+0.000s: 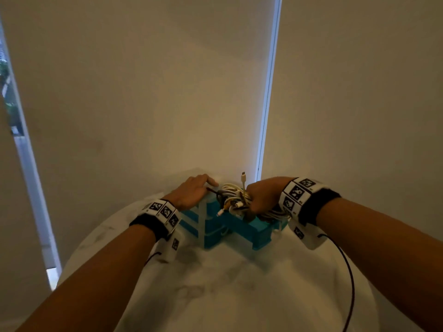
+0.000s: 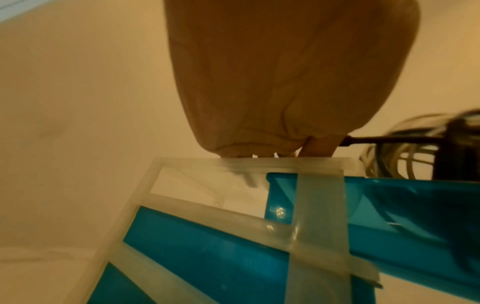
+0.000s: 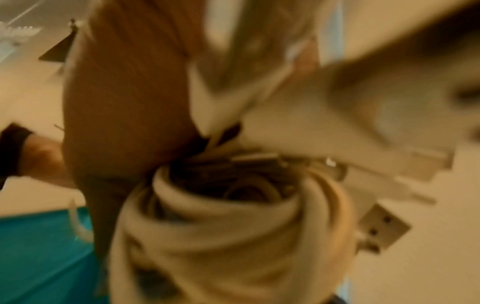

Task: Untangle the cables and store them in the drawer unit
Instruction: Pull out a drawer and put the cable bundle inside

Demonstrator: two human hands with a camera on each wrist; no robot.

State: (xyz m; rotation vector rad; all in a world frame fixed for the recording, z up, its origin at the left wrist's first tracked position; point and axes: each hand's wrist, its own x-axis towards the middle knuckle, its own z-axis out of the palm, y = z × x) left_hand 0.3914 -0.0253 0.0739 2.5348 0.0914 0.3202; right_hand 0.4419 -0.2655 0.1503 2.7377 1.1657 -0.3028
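Observation:
A blue drawer unit (image 1: 206, 226) in a clear frame (image 2: 259, 164) stands at the far side of the table, its top drawer (image 1: 251, 231) pulled out to the right. My right hand (image 1: 261, 197) grips a tangled bundle of white and dark cables (image 1: 233, 195) just above that drawer, and one white plug (image 1: 243, 178) sticks up. In the blurred right wrist view the coiled cables (image 3: 221, 226) and a USB plug (image 3: 384, 228) fill the picture. My left hand (image 1: 194, 190) rests on the unit's top, fingertips pressing the frame. A dark cable end (image 2: 389, 139) reaches its thumb side.
The unit stands on a round white table (image 1: 239, 295) close to a pale blind, with a bright window strip (image 1: 266, 104) right behind it. A thin black wire (image 1: 347, 271) hangs from my right wrist band over the table's near right part.

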